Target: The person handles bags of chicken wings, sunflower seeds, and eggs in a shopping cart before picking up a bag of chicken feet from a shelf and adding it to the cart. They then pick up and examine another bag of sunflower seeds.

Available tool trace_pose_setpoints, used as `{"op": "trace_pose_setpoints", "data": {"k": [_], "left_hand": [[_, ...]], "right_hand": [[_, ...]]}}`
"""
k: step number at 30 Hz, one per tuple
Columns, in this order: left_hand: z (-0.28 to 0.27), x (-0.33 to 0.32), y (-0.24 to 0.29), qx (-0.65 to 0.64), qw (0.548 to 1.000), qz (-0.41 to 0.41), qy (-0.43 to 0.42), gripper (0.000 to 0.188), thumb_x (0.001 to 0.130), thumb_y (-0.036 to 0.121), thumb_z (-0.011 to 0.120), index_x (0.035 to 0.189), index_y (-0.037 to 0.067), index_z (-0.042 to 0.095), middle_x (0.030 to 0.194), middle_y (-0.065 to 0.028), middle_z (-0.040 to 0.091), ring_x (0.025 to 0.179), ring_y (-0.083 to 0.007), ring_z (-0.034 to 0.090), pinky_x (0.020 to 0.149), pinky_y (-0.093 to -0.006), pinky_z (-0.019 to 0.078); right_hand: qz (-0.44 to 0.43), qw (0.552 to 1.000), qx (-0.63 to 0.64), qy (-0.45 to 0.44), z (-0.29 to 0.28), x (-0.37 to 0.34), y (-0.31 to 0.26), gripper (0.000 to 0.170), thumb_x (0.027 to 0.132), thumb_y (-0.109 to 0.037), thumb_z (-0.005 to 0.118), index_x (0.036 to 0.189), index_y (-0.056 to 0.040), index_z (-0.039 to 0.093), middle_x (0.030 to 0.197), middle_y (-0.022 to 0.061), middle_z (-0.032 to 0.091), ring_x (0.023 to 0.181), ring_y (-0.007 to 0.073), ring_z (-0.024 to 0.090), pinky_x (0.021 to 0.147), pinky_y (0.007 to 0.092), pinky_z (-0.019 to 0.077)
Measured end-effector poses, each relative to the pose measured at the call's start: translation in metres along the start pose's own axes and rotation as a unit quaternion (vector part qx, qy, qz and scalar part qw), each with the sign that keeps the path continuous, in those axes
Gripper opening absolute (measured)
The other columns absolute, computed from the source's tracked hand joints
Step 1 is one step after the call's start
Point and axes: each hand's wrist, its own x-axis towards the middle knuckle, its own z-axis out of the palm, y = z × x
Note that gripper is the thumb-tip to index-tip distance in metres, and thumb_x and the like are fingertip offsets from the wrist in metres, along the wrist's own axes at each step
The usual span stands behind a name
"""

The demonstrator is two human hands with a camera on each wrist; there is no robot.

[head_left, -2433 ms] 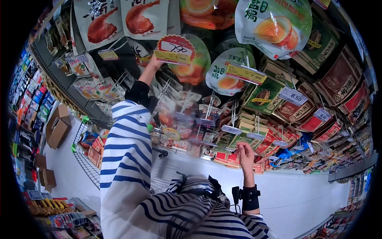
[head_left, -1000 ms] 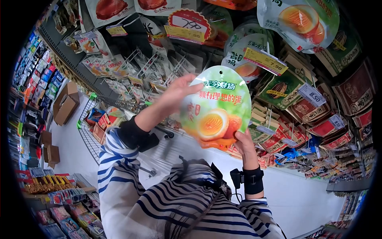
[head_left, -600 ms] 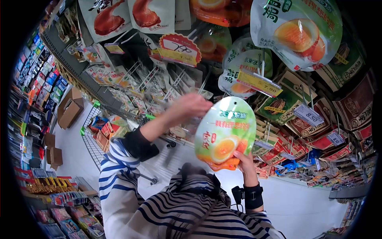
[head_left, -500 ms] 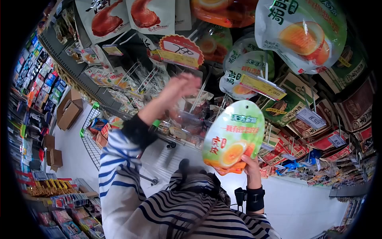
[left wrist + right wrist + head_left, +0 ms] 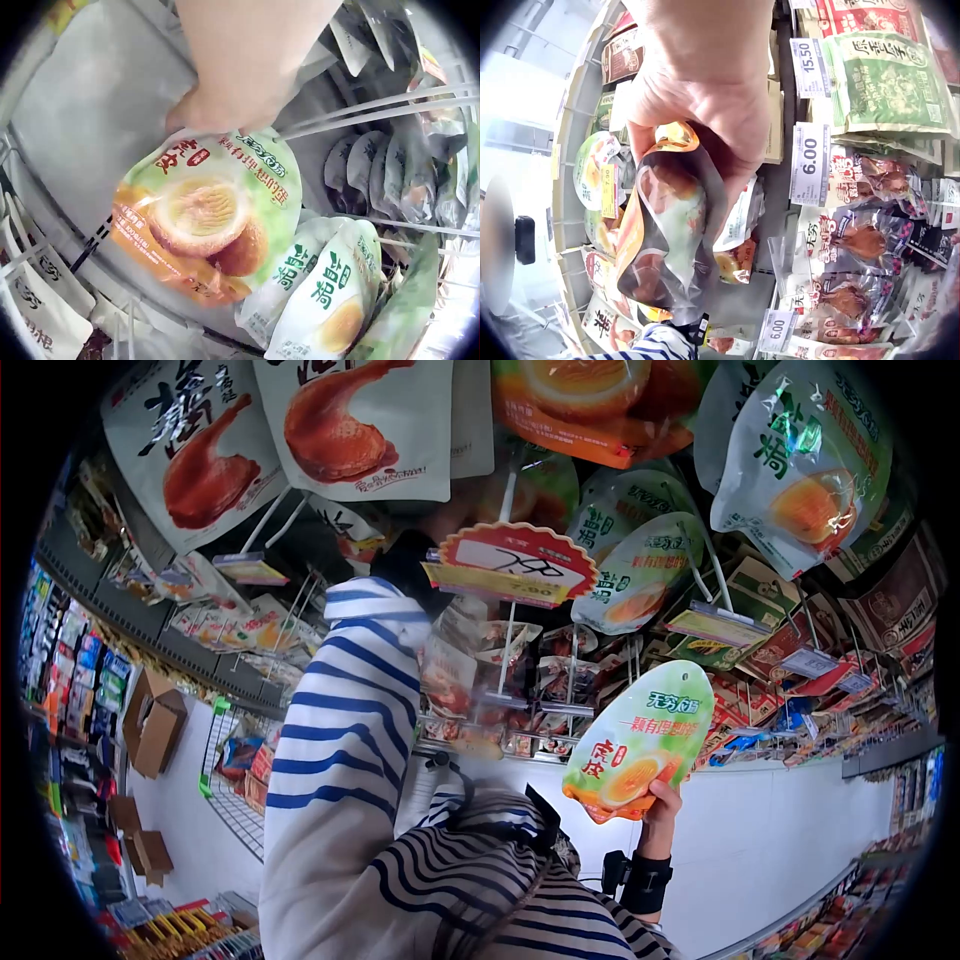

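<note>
My right hand (image 5: 661, 806) grips a green-and-orange egg pouch (image 5: 640, 745) by its lower corner, away from the rack. In the right wrist view, the thumb and fingers of the right hand (image 5: 701, 112) close round the bottom end of that pouch (image 5: 667, 225), whose back faces the camera. My left arm reaches into the rack, the hand mostly hidden behind a red price tag (image 5: 520, 565) in the head view. In the left wrist view, the left hand (image 5: 229, 94) pinches the top edge of another egg pouch (image 5: 206, 214) beside a white hook.
Pale salt-baked egg pouches (image 5: 330, 292) hang close beside the left hand's pouch. Chicken-leg packs (image 5: 350, 430) hang above my left sleeve, and hooks with price tags stick out of the rack. A shopping cart (image 5: 232, 790) and a cardboard box (image 5: 153, 722) stand on the left.
The left hand brought an egg pouch out of the rack, passed it to the right hand and let go. It has since reached back into the rack; the right hand has moved rightward with its pouch.
</note>
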Motion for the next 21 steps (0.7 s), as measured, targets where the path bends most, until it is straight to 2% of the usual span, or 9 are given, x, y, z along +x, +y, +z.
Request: {"op": "trace_pose_setpoints", "data": {"k": [7,10,13,16,21], "left_hand": [[0.000,0.014,-0.006,0.005,1.000,0.010,-0.012,0.029,0.079,0.008,0.052,0.105,-0.002,0.045,0.099,-0.0125,0.054,0.088,-0.0175,0.054,0.071,-0.0276,0.0460],[0.003,0.014,-0.009,0.007,1.000,0.012,-0.014,0.029,0.079,0.008,0.052,0.105,-0.002,0.045,0.098,-0.0123,0.054,0.088,-0.0175,0.054,0.071,-0.0277,0.0458],[0.006,0.011,-0.010,0.012,1.000,0.018,-0.015,0.029,0.078,0.008,0.052,0.104,-0.002,0.045,0.098,-0.0121,0.055,0.088,-0.0175,0.054,0.071,-0.0279,0.0455],[0.011,0.010,-0.012,0.016,0.999,0.024,-0.020,0.028,0.078,0.008,0.052,0.104,-0.002,0.046,0.097,-0.0118,0.055,0.088,-0.0175,0.054,0.071,-0.0280,0.0453],[0.019,0.008,-0.012,0.037,0.998,0.041,-0.023,0.027,0.078,0.008,0.053,0.103,-0.002,0.046,0.096,-0.0114,0.055,0.087,-0.0175,0.054,0.071,-0.0282,0.0449]], "right_hand": [[-0.050,0.998,0.014,0.027,0.009,-0.010,0.008,0.058,0.063,-0.017,0.055,0.113,0.0028,0.036,0.105,0.0142,0.049,0.095,0.0254,0.050,0.084,0.0343,0.0404],[-0.038,0.997,0.040,0.055,0.010,-0.012,0.009,0.057,0.058,-0.010,0.054,0.111,0.0041,0.038,0.101,0.0146,0.050,0.092,0.0255,0.051,0.081,0.0332,0.0416],[-0.041,0.997,0.043,0.041,0.011,-0.011,0.010,0.057,0.058,-0.010,0.054,0.111,0.0038,0.038,0.102,0.0144,0.050,0.093,0.0251,0.050,0.082,0.0333,0.0409],[-0.072,0.997,0.025,0.033,0.015,-0.010,0.013,0.053,0.064,-0.017,0.054,0.110,0.0032,0.039,0.101,0.0137,0.051,0.091,0.0243,0.052,0.080,0.0334,0.0425],[-0.079,0.996,0.019,0.038,0.023,-0.014,0.010,0.053,0.063,-0.018,0.056,0.109,0.0031,0.039,0.099,0.0132,0.051,0.089,0.0235,0.052,0.080,0.0328,0.0423]]}}
